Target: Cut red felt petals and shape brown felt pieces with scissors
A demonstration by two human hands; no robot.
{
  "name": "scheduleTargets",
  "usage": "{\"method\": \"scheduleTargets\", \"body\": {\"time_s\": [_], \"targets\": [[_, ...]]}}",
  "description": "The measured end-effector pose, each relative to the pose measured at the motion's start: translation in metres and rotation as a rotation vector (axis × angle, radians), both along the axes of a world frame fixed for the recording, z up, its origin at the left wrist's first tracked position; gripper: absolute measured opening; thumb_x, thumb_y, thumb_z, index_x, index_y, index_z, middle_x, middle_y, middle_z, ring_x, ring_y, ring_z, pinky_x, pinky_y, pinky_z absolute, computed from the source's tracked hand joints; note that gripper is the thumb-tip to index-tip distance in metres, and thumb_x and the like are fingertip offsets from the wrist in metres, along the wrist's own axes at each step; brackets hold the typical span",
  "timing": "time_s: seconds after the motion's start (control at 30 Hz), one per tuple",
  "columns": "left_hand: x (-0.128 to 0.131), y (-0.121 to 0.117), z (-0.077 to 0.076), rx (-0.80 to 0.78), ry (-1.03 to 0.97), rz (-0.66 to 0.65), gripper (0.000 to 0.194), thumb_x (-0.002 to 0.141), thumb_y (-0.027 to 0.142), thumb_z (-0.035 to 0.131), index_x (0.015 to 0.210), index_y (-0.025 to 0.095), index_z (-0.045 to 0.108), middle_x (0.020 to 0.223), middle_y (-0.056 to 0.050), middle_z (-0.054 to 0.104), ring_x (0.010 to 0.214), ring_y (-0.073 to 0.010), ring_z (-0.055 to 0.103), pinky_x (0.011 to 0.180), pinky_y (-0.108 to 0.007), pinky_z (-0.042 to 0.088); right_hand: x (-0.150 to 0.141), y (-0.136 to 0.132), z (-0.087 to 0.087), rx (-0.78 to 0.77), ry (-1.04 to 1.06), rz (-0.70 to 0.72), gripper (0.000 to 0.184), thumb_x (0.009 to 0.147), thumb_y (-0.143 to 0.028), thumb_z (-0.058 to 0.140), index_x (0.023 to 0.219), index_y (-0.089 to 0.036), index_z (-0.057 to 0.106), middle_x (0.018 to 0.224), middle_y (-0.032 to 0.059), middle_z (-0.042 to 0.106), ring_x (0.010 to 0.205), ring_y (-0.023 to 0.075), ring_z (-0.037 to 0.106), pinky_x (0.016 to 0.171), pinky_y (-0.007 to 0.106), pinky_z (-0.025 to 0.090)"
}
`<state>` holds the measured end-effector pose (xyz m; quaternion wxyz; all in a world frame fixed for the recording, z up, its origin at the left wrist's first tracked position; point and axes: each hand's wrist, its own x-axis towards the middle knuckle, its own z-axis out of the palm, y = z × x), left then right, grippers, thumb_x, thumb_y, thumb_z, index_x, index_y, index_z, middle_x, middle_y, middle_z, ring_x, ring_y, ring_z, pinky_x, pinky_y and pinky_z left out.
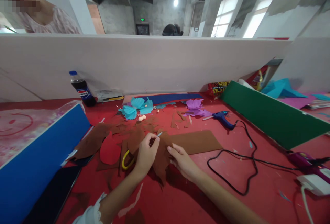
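My left hand (146, 153) is closed in a pinch, with a small light-blue sliver (160, 134) showing at its fingertips. A jagged brown sheet piece (161, 158), felt or foam by its look, hangs between my hands. My right hand (182, 161) grips its right edge between thumb and fingers. Beside my left wrist, a yellow loop handle (124, 162), apparently of scissors, shows partly under brown scraps. A red rounded cutout (110, 149) lies further left. Behind my right hand rests a flat brown strip (197, 141).
A blue glue gun (223, 119) trails a black cord to a purple power strip (304, 162) at right. Blue (46, 141) and green (270, 117) boards stand at the sides. Turquoise petals (138, 103), purple petals (194, 105) and a cola bottle (82, 90) sit behind. A person (51, 19) is beyond the partition.
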<state>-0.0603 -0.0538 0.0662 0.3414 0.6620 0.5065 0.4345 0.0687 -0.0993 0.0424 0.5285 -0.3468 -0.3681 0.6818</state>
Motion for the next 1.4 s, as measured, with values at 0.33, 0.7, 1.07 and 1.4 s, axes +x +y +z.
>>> {"method": "scheduleTargets", "body": {"time_s": [0.33, 0.7, 1.07, 1.4], "targets": [[0.0, 0.0, 0.0, 0.0, 0.002, -0.001, 0.012, 0.074, 0.027, 0.048, 0.068, 0.017, 0.051, 0.062, 0.004, 0.053, 0.06, -0.0107, 0.049, 0.058, -0.021, 0.037, -0.001, 0.002, -0.003, -0.016, 0.0, -0.037, 0.029, 0.072, -0.043, 0.058, 0.068, -0.015, 0.05, 0.06, -0.0038, 0.037, 0.053, 0.0078, 0.031, 0.051, 0.021, 0.026], [-0.002, 0.002, -0.003, -0.054, -0.038, -0.014, 0.014, 0.073, 0.03, 0.048, 0.071, 0.017, 0.052, 0.066, 0.002, 0.054, 0.062, -0.0121, 0.05, 0.06, -0.022, 0.038, 0.001, 0.003, -0.009, -0.033, -0.018, -0.076, 0.031, 0.071, -0.045, 0.058, 0.064, -0.017, 0.049, 0.058, -0.0034, 0.04, 0.052, 0.0085, 0.032, 0.051, 0.022, 0.025], [-0.003, 0.003, -0.007, -0.044, -0.062, -0.011, 0.016, 0.074, 0.031, 0.049, 0.08, 0.017, 0.053, 0.067, 0.001, 0.056, 0.063, -0.012, 0.052, 0.06, -0.022, 0.039, 0.002, 0.004, -0.008, -0.023, -0.053, -0.1, 0.033, 0.072, -0.044, 0.057, 0.059, -0.017, 0.044, 0.054, -0.0054, 0.033, 0.05, 0.0077, 0.026, 0.048, 0.022, 0.02], [-0.002, 0.002, -0.014, -0.048, 0.01, -0.096, 0.019, 0.072, 0.035, 0.049, 0.069, 0.017, 0.053, 0.059, 0.004, 0.051, 0.057, -0.0112, 0.047, 0.054, -0.021, 0.036, 0.001, 0.004, -0.007, -0.068, 0.0, -0.12, 0.028, 0.068, -0.043, 0.061, 0.066, -0.016, 0.054, 0.06, -0.0024, 0.047, 0.055, 0.0102, 0.039, 0.054, 0.023, 0.029]]}}
